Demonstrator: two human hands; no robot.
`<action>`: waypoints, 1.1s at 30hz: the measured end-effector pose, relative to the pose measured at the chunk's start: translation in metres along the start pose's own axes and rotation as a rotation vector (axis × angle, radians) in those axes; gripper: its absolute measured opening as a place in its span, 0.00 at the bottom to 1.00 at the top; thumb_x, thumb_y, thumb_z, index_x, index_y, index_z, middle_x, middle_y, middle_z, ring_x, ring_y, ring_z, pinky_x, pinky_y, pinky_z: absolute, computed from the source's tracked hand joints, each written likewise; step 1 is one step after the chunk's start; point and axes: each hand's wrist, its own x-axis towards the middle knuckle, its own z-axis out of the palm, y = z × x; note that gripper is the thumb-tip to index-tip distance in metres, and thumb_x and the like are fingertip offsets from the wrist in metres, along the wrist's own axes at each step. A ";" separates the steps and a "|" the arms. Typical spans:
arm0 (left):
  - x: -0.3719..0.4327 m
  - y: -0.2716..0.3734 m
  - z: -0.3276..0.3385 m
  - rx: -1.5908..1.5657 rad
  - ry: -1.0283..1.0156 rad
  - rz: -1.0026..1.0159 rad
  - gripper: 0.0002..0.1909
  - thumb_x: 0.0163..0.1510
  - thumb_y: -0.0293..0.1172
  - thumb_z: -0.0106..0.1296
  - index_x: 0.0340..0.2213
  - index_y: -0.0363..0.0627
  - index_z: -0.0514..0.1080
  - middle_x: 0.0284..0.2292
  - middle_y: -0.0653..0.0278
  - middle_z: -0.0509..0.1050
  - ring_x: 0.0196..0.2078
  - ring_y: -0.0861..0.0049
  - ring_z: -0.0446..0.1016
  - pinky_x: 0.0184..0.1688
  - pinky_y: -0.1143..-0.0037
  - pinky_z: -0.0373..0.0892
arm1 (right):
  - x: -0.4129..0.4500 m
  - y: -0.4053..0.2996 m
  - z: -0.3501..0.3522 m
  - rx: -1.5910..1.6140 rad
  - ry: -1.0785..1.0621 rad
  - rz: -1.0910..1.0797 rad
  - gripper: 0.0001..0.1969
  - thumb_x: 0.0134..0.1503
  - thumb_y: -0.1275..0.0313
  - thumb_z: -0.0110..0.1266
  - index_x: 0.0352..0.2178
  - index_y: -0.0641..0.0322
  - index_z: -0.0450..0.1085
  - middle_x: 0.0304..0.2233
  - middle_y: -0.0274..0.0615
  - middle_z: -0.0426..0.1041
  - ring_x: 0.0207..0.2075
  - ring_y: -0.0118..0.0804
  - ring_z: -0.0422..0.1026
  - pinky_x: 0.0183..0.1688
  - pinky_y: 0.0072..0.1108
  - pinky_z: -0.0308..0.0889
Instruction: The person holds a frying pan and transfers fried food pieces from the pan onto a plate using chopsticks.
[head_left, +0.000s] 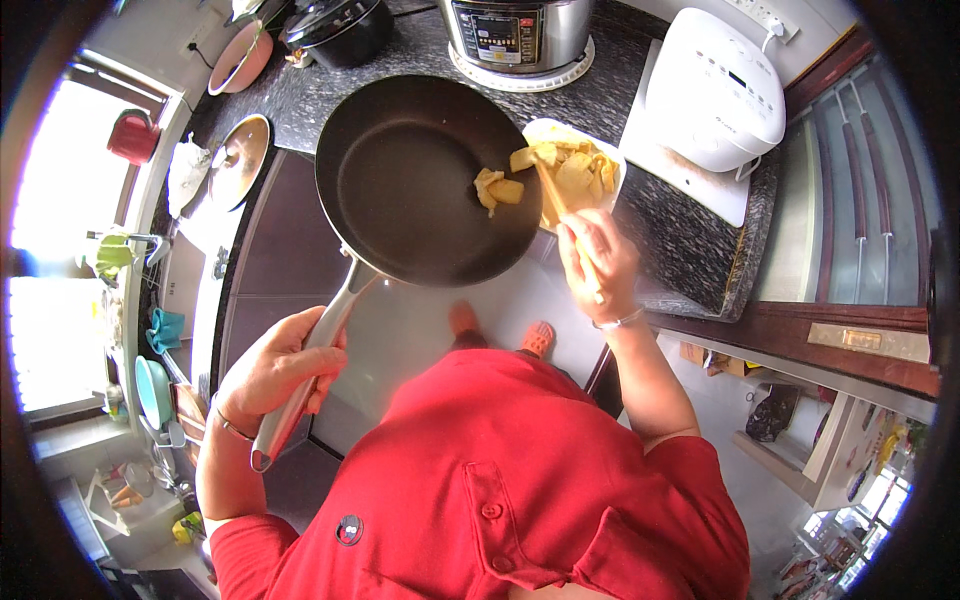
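Observation:
My left hand (281, 367) grips the long metal handle of a dark frying pan (405, 202). The pan is held above the floor, beside the counter. Its right rim overlaps the edge of a white dish (619, 169) heaped with yellow, flat food pieces (576, 172), perhaps fried egg. A few similar pieces (499, 189) lie inside the pan near that rim. In my right hand (600, 259) are wooden chopsticks (553, 196), slanting up to the left. Their tips are among the pieces at the near side of the dish, close to the pan rim.
On the dark speckled countertop (675, 240) stand an electric pressure cooker (517, 37), a white rice cooker (712, 90) and a black pot (337, 34). A pink basin (241, 58) is at the back left. A pan lid (238, 161) leans at left. Sliding glass doors (847, 195) border the right.

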 end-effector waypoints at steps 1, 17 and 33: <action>0.000 0.001 0.000 -0.002 0.000 -0.002 0.08 0.50 0.26 0.51 0.32 0.40 0.65 0.17 0.68 0.66 0.13 0.86 0.65 0.13 0.85 0.63 | 0.000 0.002 -0.002 0.000 -0.003 0.000 0.07 0.48 0.81 0.58 0.30 0.63 0.69 0.28 0.41 0.69 0.24 0.40 0.73 0.26 0.25 0.70; -0.004 -0.003 -0.005 -0.013 0.078 0.013 0.10 0.49 0.27 0.52 0.34 0.39 0.65 0.17 0.69 0.65 0.14 0.86 0.64 0.13 0.85 0.62 | 0.002 -0.017 0.019 0.420 0.048 0.366 0.02 0.55 0.82 0.52 0.32 0.69 0.69 0.28 0.43 0.69 0.28 0.34 0.72 0.30 0.22 0.68; 0.000 0.000 -0.006 0.029 -0.008 0.003 0.09 0.51 0.27 0.50 0.33 0.40 0.64 0.19 0.69 0.65 0.16 0.86 0.64 0.16 0.83 0.62 | 0.013 -0.006 0.018 0.259 0.080 0.292 0.02 0.56 0.80 0.51 0.31 0.68 0.69 0.27 0.43 0.69 0.25 0.34 0.71 0.28 0.21 0.67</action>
